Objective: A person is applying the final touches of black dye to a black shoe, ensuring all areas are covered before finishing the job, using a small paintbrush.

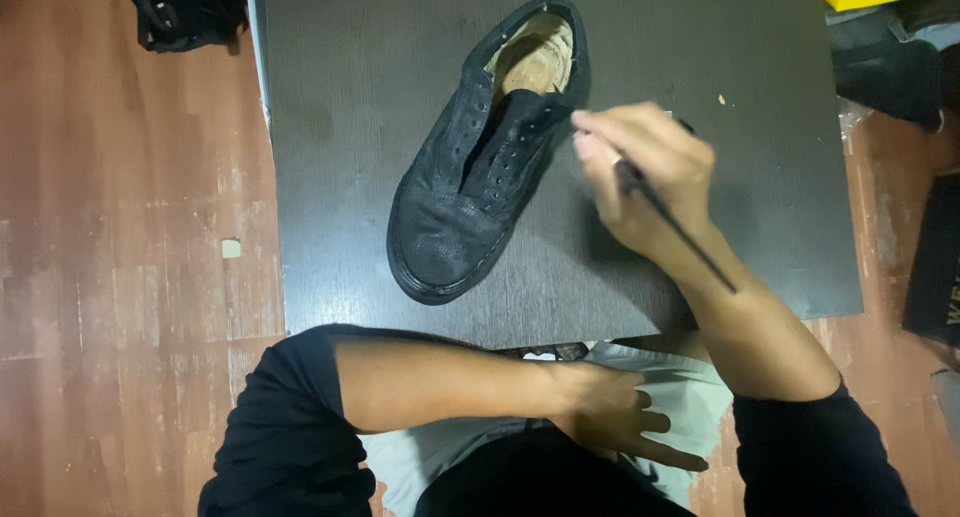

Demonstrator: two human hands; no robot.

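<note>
A dark, wood-grained table (700, 37) is filling the upper middle of the head view, standing on a reddish plank floor (120, 257). A black lace-up shoe (470, 177), without laces, is lying on the table slightly left of centre, its toe pointing toward the person and to the left, its tan-lined opening facing up at the far end. The person, seated at the near edge in dark short sleeves with a pale cloth (690, 392) spread across the lap, is reaching forward with the right hand (645, 177). This hand is hovering just right of the shoe's eyelet row, its fingers pinched together around a thin dark brush (680, 227), whose handle is running back over the wrist; whether the tip is touching the shoe cannot be told. The left hand (610, 412) is resting on the lap below the table edge, fingers loosely spread on the pale cloth and gripping nothing. A black bag (185, 12) is sitting on the floor at the upper left, and a small pale scrap (231, 248) is lying on the planks beside the table.
</note>
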